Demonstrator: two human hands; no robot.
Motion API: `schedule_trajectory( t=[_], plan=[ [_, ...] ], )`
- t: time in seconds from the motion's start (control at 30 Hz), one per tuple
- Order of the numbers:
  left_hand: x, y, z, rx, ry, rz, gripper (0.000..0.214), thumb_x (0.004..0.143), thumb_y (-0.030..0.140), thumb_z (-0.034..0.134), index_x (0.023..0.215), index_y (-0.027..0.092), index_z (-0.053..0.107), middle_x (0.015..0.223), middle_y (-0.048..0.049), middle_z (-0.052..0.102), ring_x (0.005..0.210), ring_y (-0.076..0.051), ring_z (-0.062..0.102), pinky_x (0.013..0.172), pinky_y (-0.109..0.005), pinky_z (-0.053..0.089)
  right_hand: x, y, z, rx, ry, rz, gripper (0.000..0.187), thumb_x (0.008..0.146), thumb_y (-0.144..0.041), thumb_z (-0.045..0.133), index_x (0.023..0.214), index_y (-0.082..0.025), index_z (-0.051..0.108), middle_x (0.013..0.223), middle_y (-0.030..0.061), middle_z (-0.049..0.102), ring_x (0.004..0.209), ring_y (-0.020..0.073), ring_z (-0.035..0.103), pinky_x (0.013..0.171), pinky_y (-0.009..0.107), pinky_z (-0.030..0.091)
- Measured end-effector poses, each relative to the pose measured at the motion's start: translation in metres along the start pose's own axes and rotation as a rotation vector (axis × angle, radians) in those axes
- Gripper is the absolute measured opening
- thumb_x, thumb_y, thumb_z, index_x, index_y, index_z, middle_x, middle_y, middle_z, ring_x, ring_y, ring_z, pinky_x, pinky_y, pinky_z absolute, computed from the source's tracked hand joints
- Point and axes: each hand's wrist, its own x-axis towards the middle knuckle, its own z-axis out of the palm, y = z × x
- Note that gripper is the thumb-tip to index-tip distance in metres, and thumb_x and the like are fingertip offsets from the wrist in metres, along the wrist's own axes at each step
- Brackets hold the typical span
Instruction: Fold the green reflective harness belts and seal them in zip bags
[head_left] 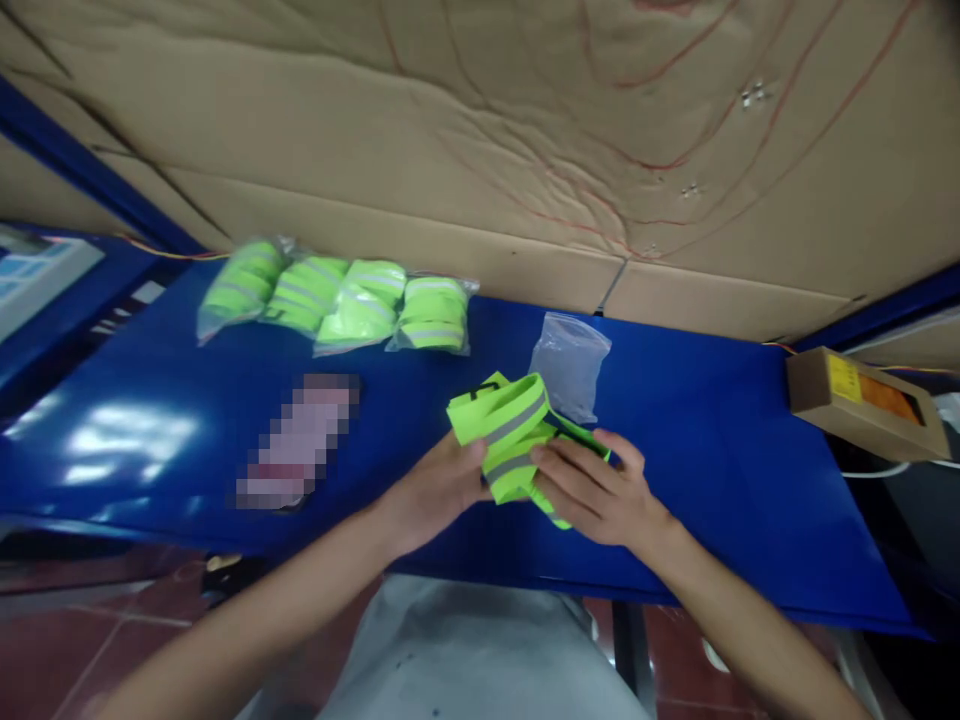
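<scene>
A folded neon-green band with grey reflective stripes [508,420] is held over the blue table [712,470]. My left hand [439,490] grips its left underside with closed fingers. My right hand [592,485] presses on its right side, fingers wrapped over the fabric. Just behind the band lies an empty clear plastic bag [571,362].
Several clear bags packed with the same green bands [337,295] lie in a row at the table's far left. A pixelated flat object [300,440] rests left of my hands. A brown cardboard box [862,400] sits at the right end. Cardboard sheets [525,150] form the back wall.
</scene>
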Motion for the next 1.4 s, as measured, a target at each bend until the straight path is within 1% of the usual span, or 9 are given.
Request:
schedule_trajectory(
  t=[0.13, 0.23, 0.3, 0.5, 0.73, 0.8, 0.87, 1.03, 1.4],
  plan=[
    [-0.016, -0.005, -0.02, -0.063, 0.249, 0.058, 0.053, 0.067, 0.02, 0.093, 0.116, 0.023, 0.075, 0.108, -0.0051, 0.079, 0.095, -0.02, 0.075, 0.083, -0.027, 0.061, 0.017, -0.007, 0.006, 0.037, -0.128, -0.076, 0.054, 0.095, -0.041, 0.072, 0.145, -0.049, 0.052, 0.148, -0.0075, 0.061, 0.135, 0.0189, 0.06, 0.121, 0.043, 0.036],
    [-0.026, 0.002, -0.036, -0.099, 0.375, 0.087, 0.056, 0.067, 0.016, 0.091, 0.12, 0.022, 0.074, 0.11, -0.0053, 0.08, 0.094, -0.021, 0.076, 0.081, -0.028, 0.063, 0.032, 0.018, 0.011, 0.118, -0.15, 0.099, 0.084, 0.082, -0.068, 0.075, 0.156, -0.043, 0.043, 0.163, 0.0039, 0.045, 0.151, 0.0334, 0.042, 0.128, 0.059, 0.02],
    [-0.036, 0.005, -0.045, -0.082, 0.403, 0.091, 0.057, 0.069, 0.015, 0.09, 0.124, 0.022, 0.072, 0.116, -0.0067, 0.079, 0.099, -0.024, 0.077, 0.083, -0.029, 0.063, 0.038, 0.039, 0.018, 0.067, -0.214, 0.23, 0.077, 0.092, -0.061, 0.068, 0.159, -0.035, 0.04, 0.167, 0.0106, 0.036, 0.155, 0.0368, 0.034, 0.126, 0.064, 0.016],
    [-0.052, 0.009, -0.052, -0.01, 0.397, 0.099, 0.061, 0.07, 0.018, 0.091, 0.127, 0.023, 0.071, 0.126, -0.0092, 0.076, 0.118, -0.031, 0.072, 0.087, -0.032, 0.062, -0.002, 0.079, 0.021, -0.021, -0.345, 0.357, 0.049, 0.105, -0.045, 0.053, 0.151, -0.03, 0.053, 0.152, 0.0125, 0.057, 0.143, 0.0339, 0.053, 0.122, 0.065, 0.022],
    [-0.019, 0.014, -0.029, -0.012, 0.211, 0.049, 0.048, 0.07, 0.021, 0.09, 0.116, 0.017, 0.075, 0.122, -0.0103, 0.077, 0.11, -0.028, 0.074, 0.089, -0.033, 0.059, -0.051, 0.13, -0.045, -0.108, -0.197, 0.501, 0.06, 0.094, -0.051, 0.069, 0.152, -0.042, 0.053, 0.16, 0.0113, 0.047, 0.15, 0.0421, 0.04, 0.126, 0.064, 0.005],
    [-0.004, 0.014, -0.019, -0.005, 0.13, 0.058, 0.049, 0.07, 0.02, 0.09, 0.116, 0.017, 0.075, 0.122, -0.0105, 0.077, 0.11, -0.027, 0.073, 0.093, -0.034, 0.058, -0.034, 0.117, -0.053, -0.009, -0.111, 0.599, 0.075, 0.084, -0.054, 0.079, 0.153, -0.037, 0.053, 0.162, 0.0131, 0.044, 0.151, 0.0429, 0.038, 0.125, 0.062, 0.016],
    [0.011, 0.014, -0.01, 0.029, 0.076, 0.088, 0.055, 0.068, 0.02, 0.092, 0.12, 0.018, 0.073, 0.123, -0.0102, 0.076, 0.112, -0.026, 0.073, 0.099, -0.036, 0.056, -0.009, 0.09, -0.047, 0.257, -0.031, 0.705, 0.051, 0.097, -0.048, 0.065, 0.146, -0.035, 0.06, 0.149, 0.0103, 0.059, 0.138, 0.0329, 0.056, 0.117, 0.056, 0.039],
    [0.036, 0.011, -0.007, 0.202, 0.022, 0.164, 0.069, 0.069, 0.025, 0.094, 0.132, 0.02, 0.065, 0.136, -0.0108, 0.07, 0.126, -0.028, 0.066, 0.109, -0.04, 0.05, 0.035, 0.035, 0.007, 0.78, -0.121, 0.767, 0.048, 0.092, -0.054, 0.069, 0.13, -0.025, 0.068, 0.115, 0.0054, 0.076, 0.101, 0.023, 0.072, 0.091, 0.038, 0.06],
    [0.033, 0.017, -0.019, 0.069, 0.034, 0.016, 0.062, 0.079, 0.063, 0.082, 0.122, 0.025, 0.059, 0.131, -0.0078, 0.069, 0.121, -0.026, 0.066, 0.101, -0.037, 0.053, 0.016, 0.029, 0.011, 0.572, 0.214, 0.929, 0.02, 0.092, -0.027, 0.061, 0.111, -0.026, 0.069, 0.109, 0.0034, 0.076, 0.098, 0.0226, 0.073, 0.086, 0.038, 0.059]
  ],
)
